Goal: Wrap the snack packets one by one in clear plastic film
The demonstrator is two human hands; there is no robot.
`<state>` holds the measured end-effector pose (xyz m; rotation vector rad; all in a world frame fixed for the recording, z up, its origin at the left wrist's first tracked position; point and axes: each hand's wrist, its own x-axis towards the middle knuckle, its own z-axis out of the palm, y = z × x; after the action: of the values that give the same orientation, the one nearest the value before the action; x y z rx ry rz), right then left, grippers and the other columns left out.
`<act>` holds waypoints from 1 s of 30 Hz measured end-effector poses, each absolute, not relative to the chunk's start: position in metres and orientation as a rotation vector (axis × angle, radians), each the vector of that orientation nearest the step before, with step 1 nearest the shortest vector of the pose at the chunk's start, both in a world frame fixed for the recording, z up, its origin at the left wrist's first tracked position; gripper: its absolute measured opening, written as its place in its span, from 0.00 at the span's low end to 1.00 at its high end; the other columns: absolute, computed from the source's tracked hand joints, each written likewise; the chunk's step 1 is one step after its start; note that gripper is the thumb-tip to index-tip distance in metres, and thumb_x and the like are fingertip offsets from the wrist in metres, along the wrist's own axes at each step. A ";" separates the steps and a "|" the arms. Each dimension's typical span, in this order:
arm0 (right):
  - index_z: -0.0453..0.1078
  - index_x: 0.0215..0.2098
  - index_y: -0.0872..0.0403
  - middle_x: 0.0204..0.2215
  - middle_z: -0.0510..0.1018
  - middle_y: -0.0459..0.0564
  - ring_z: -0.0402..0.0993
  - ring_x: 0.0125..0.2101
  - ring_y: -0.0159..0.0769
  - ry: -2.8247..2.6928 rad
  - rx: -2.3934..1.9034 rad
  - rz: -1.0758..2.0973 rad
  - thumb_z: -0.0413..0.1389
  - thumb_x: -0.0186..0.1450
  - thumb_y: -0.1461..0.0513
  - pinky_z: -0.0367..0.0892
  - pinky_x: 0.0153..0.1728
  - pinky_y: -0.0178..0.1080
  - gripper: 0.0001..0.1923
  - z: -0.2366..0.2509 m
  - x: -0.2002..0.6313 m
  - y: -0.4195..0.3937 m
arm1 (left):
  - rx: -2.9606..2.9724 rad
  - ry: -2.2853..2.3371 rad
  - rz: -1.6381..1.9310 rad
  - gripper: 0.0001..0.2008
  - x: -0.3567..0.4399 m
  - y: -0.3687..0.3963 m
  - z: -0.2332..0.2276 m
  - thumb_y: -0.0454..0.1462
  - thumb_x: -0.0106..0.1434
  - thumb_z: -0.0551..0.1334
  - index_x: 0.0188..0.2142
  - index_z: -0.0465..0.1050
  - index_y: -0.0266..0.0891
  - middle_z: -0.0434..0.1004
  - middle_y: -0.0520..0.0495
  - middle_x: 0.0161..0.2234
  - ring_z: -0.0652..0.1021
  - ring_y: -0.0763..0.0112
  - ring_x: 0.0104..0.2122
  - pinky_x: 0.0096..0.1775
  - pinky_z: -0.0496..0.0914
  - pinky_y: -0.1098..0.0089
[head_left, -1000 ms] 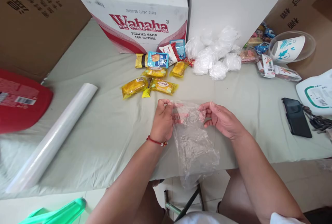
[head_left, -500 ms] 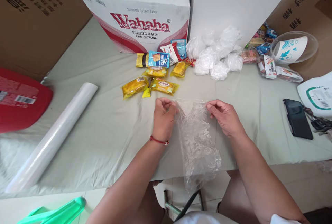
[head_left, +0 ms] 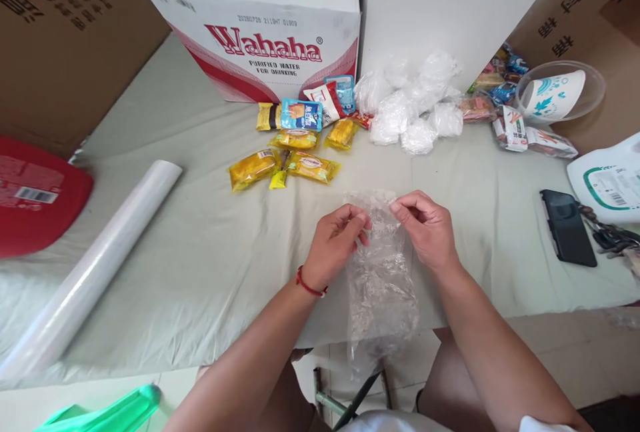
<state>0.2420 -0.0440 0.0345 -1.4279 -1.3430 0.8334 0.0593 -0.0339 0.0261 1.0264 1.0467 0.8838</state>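
A thin clear plastic bag point(head_left: 383, 285) lies along the table in front of me, its lower end hanging over the near edge. At the bag's upper right corner my right hand point(head_left: 425, 229) pinches the film between thumb and fingertips. My left hand point(head_left: 340, 242), with a red cord bracelet point(head_left: 310, 284) at the wrist, is over the bag's upper left part. Its fingers are curled and the thumb is pressed toward the index finger at the film. How much film they grip is hard to see.
Yellow snack packs point(head_left: 313, 167) and a blue packet point(head_left: 301, 115) lie ahead, beside crumpled clear bags point(head_left: 417, 109). A film roll point(head_left: 100, 259) and red container point(head_left: 40, 195) are left. A phone point(head_left: 569, 227), white jug point(head_left: 613, 182) and paper cup point(head_left: 557, 97) stand right. Cartons point(head_left: 260, 39) back the table.
My left hand has left the bag's upper left corner and moved right and slightly nearer me, over the film. My right hand keeps its pinch. The view has shifted slightly.
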 end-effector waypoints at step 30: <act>0.70 0.36 0.49 0.36 0.75 0.46 0.73 0.39 0.35 -0.901 -1.274 1.024 0.63 0.66 0.51 0.72 0.42 0.40 0.12 0.023 0.224 -0.043 | 0.568 0.853 1.126 0.15 0.053 -0.030 0.034 0.39 0.55 0.75 0.33 0.71 0.39 0.82 0.49 0.37 0.80 0.73 0.34 0.41 0.73 0.70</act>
<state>0.2244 -0.0426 0.0232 -1.2736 -0.9008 1.0241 0.0530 -0.0302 0.0338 0.5683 0.8527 1.1256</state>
